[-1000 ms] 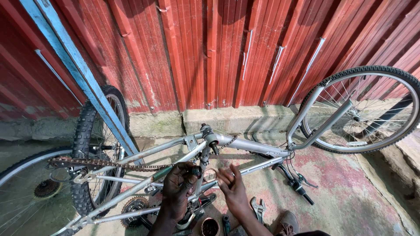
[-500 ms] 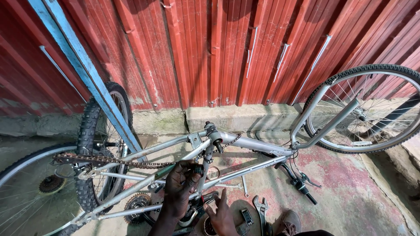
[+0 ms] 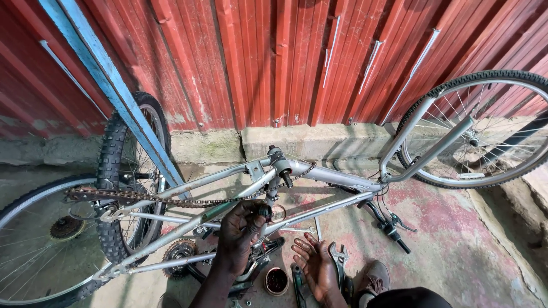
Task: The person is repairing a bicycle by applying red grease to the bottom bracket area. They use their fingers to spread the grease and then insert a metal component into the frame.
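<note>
Since the earlier frames the right hand (image 3: 317, 267) has dropped away from the frame tubes to the ground, while the left hand (image 3: 242, 231) has stayed up at the middle of the upturned silver bicycle frame (image 3: 337, 177). The left hand is curled around a small dark part at the crank area, fingers closed on it, wrist bent upward from a forearm rising from the bottom edge; exactly what it pinches is too small to tell. The right hand lies palm up and open, fingers spread loosely, resting low among tools: an adjustable wrench (image 3: 339, 258) just to its right, a small round tin (image 3: 277, 280) just to its left. The rusty chain (image 3: 171, 198) hangs slack to the left of the left hand, draped along the frame toward the rear wheel (image 3: 48, 228), not seated on any sprocket; a loose sprocket cluster (image 3: 178, 251) sits below and left of that hand. Judging by this, the drivetrain is taken apart and the work around the crank is in mid-course, with the chain and sprockets yet to go back. The front wheel (image 3: 485, 128) stands well off to the right against the red corrugated wall (image 3: 274, 57), and a blue pole (image 3: 114, 91) leans above the left hand.
</note>
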